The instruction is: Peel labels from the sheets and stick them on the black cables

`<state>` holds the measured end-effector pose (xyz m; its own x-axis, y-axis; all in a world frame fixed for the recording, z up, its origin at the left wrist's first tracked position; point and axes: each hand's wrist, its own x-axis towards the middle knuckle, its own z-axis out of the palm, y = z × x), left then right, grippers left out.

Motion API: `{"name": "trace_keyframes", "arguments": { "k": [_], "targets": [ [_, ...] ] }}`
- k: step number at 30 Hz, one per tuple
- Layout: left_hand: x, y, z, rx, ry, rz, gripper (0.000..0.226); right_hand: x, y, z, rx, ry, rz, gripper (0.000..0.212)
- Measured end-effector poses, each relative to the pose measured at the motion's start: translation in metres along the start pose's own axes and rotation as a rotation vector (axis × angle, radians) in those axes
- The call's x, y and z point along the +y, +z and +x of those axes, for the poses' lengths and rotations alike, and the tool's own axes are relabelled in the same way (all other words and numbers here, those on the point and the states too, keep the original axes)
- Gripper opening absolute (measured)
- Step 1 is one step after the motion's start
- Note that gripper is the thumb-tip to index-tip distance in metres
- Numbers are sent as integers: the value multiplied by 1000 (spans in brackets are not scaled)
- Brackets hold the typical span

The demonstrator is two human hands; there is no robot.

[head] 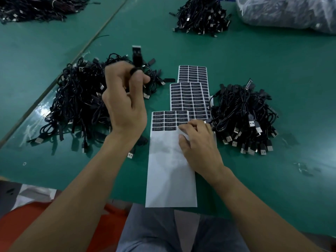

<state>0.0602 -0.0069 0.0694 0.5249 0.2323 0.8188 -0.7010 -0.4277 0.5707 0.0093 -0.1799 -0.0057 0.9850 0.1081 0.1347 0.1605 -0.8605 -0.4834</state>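
My left hand (125,100) is raised above the left pile of black cables (78,100) and grips one black cable (136,55), its USB plug pointing up. My right hand (198,144) rests on the nearest label sheet (167,160), fingertips curled at the edge of the black labels (164,120) that remain near its top. Whether a label is pinched is hidden by the fingers. Two fuller label sheets (189,99) lie overlapped beyond it. Another pile of black cables (243,117) sits right of the sheets.
The green table (254,70) also carries a cable heap (201,17) at the back, another heap (36,8) far left, and a clear plastic bag (291,11) at the top right. The near edge meets my lap.
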Motion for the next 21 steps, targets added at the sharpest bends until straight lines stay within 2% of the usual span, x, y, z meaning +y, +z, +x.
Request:
{"name": "trace_keyframes", "arguments": {
  "k": [3, 5, 7, 8, 9, 10, 11, 12, 13, 15, 16, 17, 19, 21],
  "targets": [
    [2, 6, 7, 67, -187, -144, 15, 2, -1, 1, -21, -11, 26, 36],
    [-3, 8, 6, 62, -461, -251, 14, 3, -2, 3, -39, 2, 48, 40],
    [-8, 8, 4, -7, -769, -314, 15, 3, -2, 5, -53, 15, 53, 41],
    [-10, 7, 1, -95, -834, -247, 15, 4, -2, 6, -56, 14, 47, 41],
    [-13, 5, -3, -233, -803, -92, 13, 3, -2, 7, -60, 8, 38, 41],
    [-16, 4, -8, -385, -685, 98, 12, 3, -2, 7, -64, 6, 34, 41],
    [-15, 3, -13, -484, -511, 264, 11, 3, -2, 6, -68, 16, 36, 41],
    [-11, 4, -15, -489, -316, 350, 12, 2, -2, 6, -70, 30, 44, 42],
    [-5, 5, -14, -409, -142, 348, 13, 2, -2, 6, -75, 40, 50, 43],
    [5, 9, -7, -127, 72, 182, 14, 2, -2, 7, -80, 45, 54, 45],
    [10, 11, -4, -35, 122, 103, 15, 2, -3, 6, -72, 37, 51, 46],
    [13, 13, -5, -21, 153, 77, 15, 1, -4, 5, -49, 25, 40, 49],
    [17, 16, -15, -188, 112, 76, 13, -4, -7, 7, 4, -8, 29, 61],
    [18, 18, -28, -385, -105, -20, 6, -15, -10, 12, 9, -51, 138, 66]
  ]
}}
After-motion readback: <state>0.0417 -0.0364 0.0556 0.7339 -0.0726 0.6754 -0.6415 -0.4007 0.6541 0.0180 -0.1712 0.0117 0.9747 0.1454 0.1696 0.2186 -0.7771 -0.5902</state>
